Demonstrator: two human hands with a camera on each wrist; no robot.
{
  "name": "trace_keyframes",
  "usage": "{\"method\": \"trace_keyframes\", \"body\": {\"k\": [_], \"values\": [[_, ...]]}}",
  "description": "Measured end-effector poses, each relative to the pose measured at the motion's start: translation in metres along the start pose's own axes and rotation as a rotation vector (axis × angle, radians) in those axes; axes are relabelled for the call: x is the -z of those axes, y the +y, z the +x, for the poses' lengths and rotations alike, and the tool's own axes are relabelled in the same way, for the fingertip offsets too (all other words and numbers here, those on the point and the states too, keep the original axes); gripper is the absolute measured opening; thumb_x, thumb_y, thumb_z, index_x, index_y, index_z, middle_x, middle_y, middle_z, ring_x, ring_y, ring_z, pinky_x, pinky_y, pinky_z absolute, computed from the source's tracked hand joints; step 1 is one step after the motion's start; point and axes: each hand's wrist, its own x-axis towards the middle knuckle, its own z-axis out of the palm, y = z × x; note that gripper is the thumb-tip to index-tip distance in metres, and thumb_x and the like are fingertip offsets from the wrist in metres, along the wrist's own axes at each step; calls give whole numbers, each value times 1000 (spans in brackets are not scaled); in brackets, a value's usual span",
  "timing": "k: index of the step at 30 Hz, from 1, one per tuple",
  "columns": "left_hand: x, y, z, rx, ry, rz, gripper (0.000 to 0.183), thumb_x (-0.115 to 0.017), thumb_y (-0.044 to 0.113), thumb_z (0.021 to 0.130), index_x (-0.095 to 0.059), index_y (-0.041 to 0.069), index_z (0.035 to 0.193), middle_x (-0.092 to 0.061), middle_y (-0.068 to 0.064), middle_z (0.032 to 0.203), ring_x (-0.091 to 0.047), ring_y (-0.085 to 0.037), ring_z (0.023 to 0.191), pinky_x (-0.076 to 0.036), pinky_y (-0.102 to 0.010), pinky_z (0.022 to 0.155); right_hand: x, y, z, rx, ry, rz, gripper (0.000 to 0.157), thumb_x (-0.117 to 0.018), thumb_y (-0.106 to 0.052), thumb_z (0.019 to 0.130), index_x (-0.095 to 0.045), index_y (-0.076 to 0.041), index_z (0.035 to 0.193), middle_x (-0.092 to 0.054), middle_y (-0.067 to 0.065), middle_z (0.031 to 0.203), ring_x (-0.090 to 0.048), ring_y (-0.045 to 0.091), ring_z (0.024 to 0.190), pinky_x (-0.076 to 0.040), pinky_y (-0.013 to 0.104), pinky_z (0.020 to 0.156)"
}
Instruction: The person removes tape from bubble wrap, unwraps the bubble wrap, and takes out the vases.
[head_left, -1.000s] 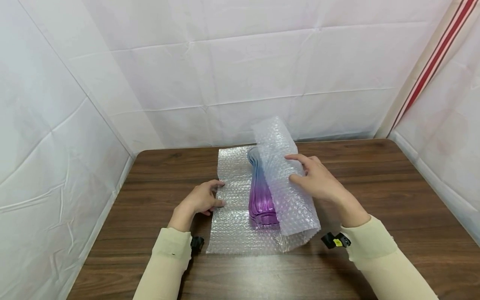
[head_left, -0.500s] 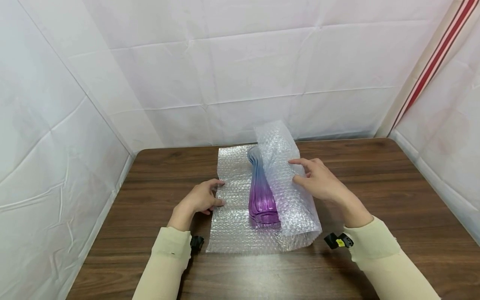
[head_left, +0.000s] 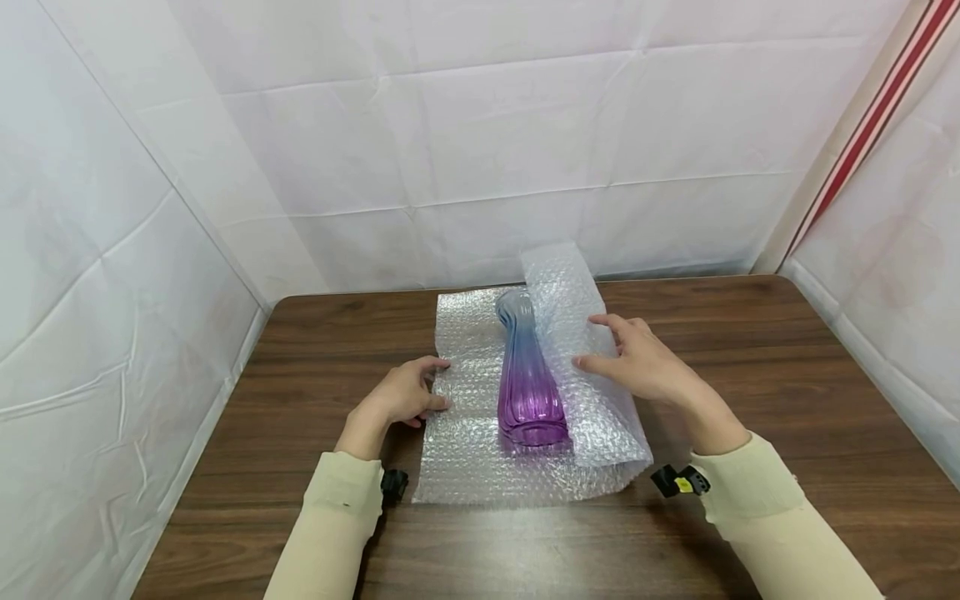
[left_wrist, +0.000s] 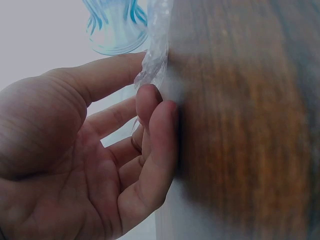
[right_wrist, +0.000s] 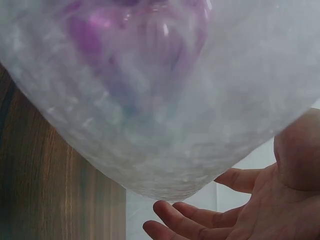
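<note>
A ribbed glass vase [head_left: 528, 375], blue at the neck and purple at the base, lies on a sheet of bubble wrap [head_left: 461, 467]. The right flap of the wrap curls up beside it and covers part of its right side. My left hand [head_left: 401, 393] rests at the sheet's left edge, thumb and index fingertips on it; the left wrist view shows the other fingers bent against the table. On the flap's outer side is my right hand [head_left: 645, 358], fingers spread and thumb against the plastic. Through the flap, the purple glass [right_wrist: 145, 45] shows blurred in the right wrist view.
The brown wooden table [head_left: 322, 333] extends around the sheet on every side. White sheeting [head_left: 487, 150] hangs behind the table and at both sides, with a red stripe [head_left: 870, 125] at the right corner.
The bubble wrap flap has leaned back to the right, uncovering more of the vase. My right hand has shifted slightly right with it; my left hand stays in place.
</note>
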Motion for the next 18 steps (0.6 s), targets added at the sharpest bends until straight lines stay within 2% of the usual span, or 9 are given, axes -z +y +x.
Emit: {"method": "trace_keyframes", "body": {"k": [10, 18], "values": [[0, 0, 0, -3, 2, 12, 65, -81, 15, 91, -54, 23, 150, -62, -9, 81, -61, -19, 65, -59, -32, 56, 1, 6, 1, -3, -7, -7, 96, -70, -61, 92, -29, -11, 164, -39, 29, 145, -54, 36, 117, -52, 51, 92], [-1, -1, 1, 1, 3, 18, 65, -81, 16, 91, -54, 23, 150, -62, -8, 80, -61, -19, 65, -59, -32, 56, 3, 9, -1, -15, -17, 2, 96, -68, -62, 93, -27, -12, 164, -38, 29, 147, -53, 41, 124, -54, 51, 91]]}}
